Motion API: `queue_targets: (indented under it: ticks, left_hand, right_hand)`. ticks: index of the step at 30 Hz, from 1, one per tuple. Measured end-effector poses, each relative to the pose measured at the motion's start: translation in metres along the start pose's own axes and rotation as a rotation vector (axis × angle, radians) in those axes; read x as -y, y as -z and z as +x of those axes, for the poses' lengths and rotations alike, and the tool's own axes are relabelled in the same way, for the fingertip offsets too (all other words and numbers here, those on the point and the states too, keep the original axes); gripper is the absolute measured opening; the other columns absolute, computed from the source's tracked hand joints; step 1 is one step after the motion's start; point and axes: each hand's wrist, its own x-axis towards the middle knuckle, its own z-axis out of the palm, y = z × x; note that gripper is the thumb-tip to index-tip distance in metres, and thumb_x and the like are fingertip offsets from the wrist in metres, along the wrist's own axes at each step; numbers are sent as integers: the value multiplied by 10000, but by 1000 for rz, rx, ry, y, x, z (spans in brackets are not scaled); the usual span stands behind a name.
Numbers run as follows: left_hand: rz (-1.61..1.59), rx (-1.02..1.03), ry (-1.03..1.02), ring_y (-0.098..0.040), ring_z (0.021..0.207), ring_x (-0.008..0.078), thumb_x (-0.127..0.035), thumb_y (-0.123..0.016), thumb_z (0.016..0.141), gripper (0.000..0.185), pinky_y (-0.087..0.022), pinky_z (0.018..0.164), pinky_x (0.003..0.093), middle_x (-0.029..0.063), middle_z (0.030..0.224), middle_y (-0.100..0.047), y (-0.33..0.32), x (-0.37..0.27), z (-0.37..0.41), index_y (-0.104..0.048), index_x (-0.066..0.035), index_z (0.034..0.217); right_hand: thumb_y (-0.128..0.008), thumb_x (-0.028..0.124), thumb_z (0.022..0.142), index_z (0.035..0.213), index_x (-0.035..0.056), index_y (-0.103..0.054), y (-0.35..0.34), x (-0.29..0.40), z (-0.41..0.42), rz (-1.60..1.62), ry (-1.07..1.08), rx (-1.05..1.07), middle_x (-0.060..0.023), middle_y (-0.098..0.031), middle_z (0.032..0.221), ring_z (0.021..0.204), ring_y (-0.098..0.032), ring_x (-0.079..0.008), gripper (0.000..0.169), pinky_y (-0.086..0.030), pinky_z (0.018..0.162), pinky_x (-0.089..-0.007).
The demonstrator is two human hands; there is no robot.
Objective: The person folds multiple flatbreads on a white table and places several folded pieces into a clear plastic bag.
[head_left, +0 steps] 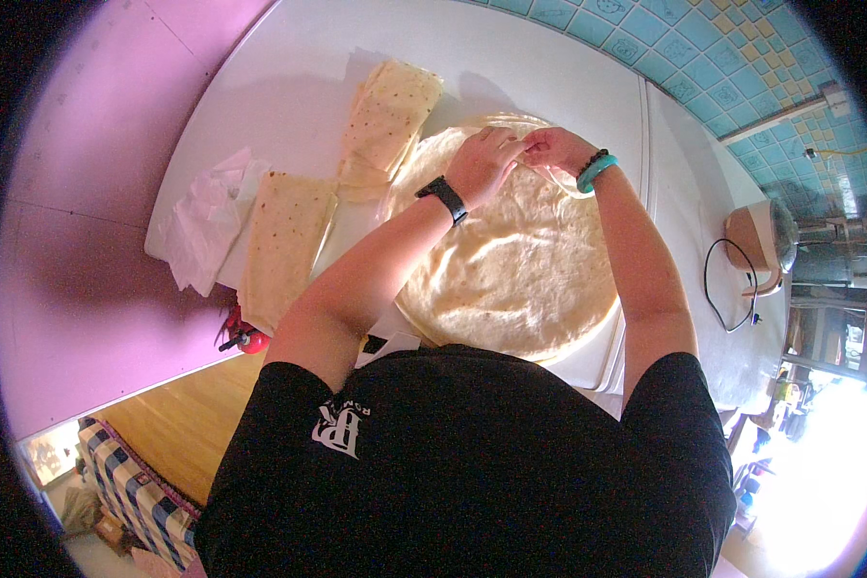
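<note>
A stack of large round flatbreads (527, 267) lies on the white table in front of me. My left hand (488, 166), with a black watch at its wrist, rests over the far part of the stack, its fingertips close to those of the other hand. Beside it my right hand (560, 152), wearing a turquoise bangle and dark beads, pinches the thin edge of the top flatbread. Whether the left fingers also grip that edge cannot be made out. Folded, brown-flecked flatbreads lie in a far pile (394, 119) and a near pile (289, 242) to the left.
Crumpled thin plastic (206, 220) lies at the left end of the white table (282, 87). A red fire extinguisher (255, 341) is below that end. On the right surface stand a beige and white appliance (758, 235) and a looped black cord (708, 289). Blue tiles line the wall.
</note>
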Motion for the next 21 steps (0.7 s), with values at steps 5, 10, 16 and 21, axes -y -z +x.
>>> queue_targets:
  ticks: [5,10,16,21]
  left_hand:
    - [8,-11,32,-519,916,274,-78,-609,690,253,-421,796,373,88,977,-553,-7,9,-1,-550,-71,936]
    - [115,27,-84,-526,865,274,-118,-573,728,186,-408,759,394,89,911,-557,-8,15,2,-550,-86,910]
    - [157,55,-104,-530,774,276,-129,-524,749,146,-417,690,391,100,823,-538,-7,21,11,-529,-69,882]
    - [190,253,-184,-531,738,275,-110,-501,743,159,-430,658,384,103,794,-519,-5,20,5,-505,-65,895]
  right_hand:
    - [-570,260,769,763,31,-579,4,11,3,-229,-27,-57,-18,-541,653,604,-453,-131,230,-397,564,-300]
    - [-534,265,773,759,34,-565,13,10,6,-162,-98,-25,-35,-537,652,613,-450,-140,234,-393,582,-318]
    - [-534,189,766,804,35,-540,17,17,10,-113,-148,-37,20,-495,694,636,-440,-101,159,-382,602,-243]
    - [-548,179,746,782,25,-568,21,34,15,-332,-187,-131,-8,-528,663,622,-465,-116,159,-402,591,-264]
